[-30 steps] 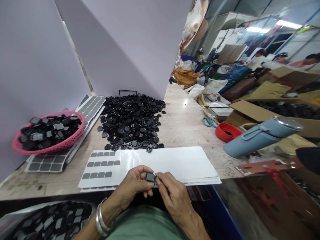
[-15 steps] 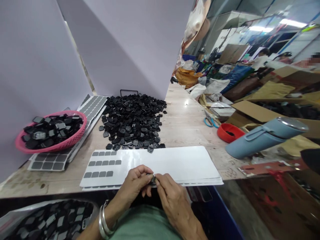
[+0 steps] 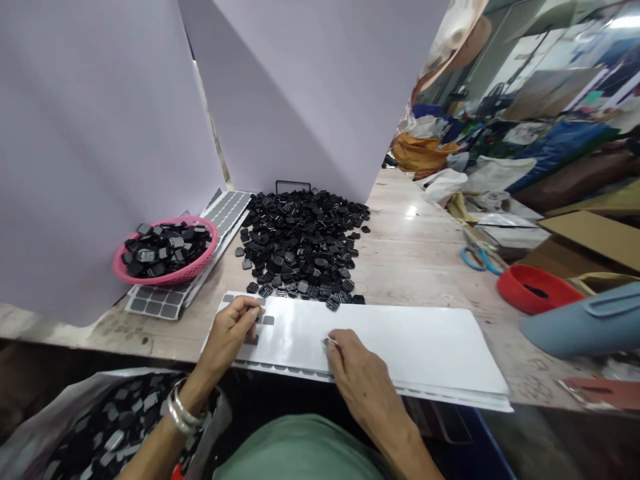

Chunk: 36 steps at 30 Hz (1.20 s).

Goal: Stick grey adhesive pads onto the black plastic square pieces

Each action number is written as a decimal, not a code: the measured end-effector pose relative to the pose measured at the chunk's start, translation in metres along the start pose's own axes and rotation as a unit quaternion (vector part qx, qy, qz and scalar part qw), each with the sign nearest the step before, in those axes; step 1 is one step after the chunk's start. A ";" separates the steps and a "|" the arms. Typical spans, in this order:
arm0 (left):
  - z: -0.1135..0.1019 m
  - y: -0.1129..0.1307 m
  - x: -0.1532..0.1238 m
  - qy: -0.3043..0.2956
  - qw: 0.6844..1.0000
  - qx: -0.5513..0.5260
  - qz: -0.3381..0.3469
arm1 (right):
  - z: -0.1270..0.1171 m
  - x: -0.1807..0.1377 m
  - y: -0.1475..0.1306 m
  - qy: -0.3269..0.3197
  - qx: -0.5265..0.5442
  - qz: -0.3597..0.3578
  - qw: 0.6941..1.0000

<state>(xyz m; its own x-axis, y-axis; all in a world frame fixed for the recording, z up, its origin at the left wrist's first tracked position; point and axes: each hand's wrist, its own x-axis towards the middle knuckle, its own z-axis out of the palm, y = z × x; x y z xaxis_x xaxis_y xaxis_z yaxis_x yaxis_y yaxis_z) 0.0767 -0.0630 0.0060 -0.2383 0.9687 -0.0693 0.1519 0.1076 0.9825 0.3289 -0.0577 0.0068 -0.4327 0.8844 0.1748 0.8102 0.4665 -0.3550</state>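
Note:
My left hand (image 3: pixel 231 328), wearing silver bangles, is over the left end of a white sheet (image 3: pixel 400 347). Its thumb and fingertips are pinched together beside the grey stickers (image 3: pixel 269 320); a dark bit shows at the tips, too small to name. Lower on the same sheet rests my right hand (image 3: pixel 361 373), thumb and forefinger closed on a small piece with a pale edge (image 3: pixel 328 341), mostly hidden by the fingers. Beyond the sheet lies a big heap of small black plastic pieces (image 3: pixel 305 240), a few touching the sheet's far edge.
A pink basket (image 3: pixel 200 268) of black pieces stands at left on sticker sheets (image 3: pixel 155 303). Below the table edge is a bag of pieces (image 3: pixel 115 427). At right are blue-handled scissors (image 3: pixel 477 259), a red bowl (image 3: pixel 530 300) and a blue bottle (image 3: pixel 580 320). Grey panels (image 3: pixel 300 87) rise behind.
My hands, earlier together around a small dark piece at the sheet's near edge, have come apart. The left has moved to the stickers, the right onto the sheet. The view has turned left.

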 end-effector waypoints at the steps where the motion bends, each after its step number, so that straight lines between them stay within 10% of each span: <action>1: -0.001 -0.005 0.004 0.002 1.000 -0.012 -0.004 | 0.002 0.010 -0.009 -0.018 -0.019 -0.012 1.000; 8: 0.004 -0.026 0.018 -0.011 0.999 0.050 -0.014 | 0.030 0.062 -0.053 -0.071 -0.098 -0.064 0.991; 22: 0.005 -0.023 0.016 -0.008 0.997 0.069 -0.015 | 0.035 0.071 -0.072 -0.086 -0.091 -0.062 0.990; 31: -0.003 -0.013 0.018 -0.039 0.998 -0.017 -0.036 | 0.029 0.069 -0.053 -0.092 0.084 -0.108 0.986; 36: -0.058 0.014 -0.017 -0.149 0.985 0.016 -0.092 | 0.008 0.042 -0.029 -0.085 0.295 -0.091 0.947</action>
<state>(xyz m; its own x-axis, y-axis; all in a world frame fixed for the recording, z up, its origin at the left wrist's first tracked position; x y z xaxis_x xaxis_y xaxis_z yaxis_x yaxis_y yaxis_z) 0.0273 -0.0910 0.0312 0.0258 0.9544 -0.2975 0.1640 0.2895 0.9430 0.2836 -0.0340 0.0168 -0.6416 0.7522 0.1504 0.3760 0.4793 -0.7931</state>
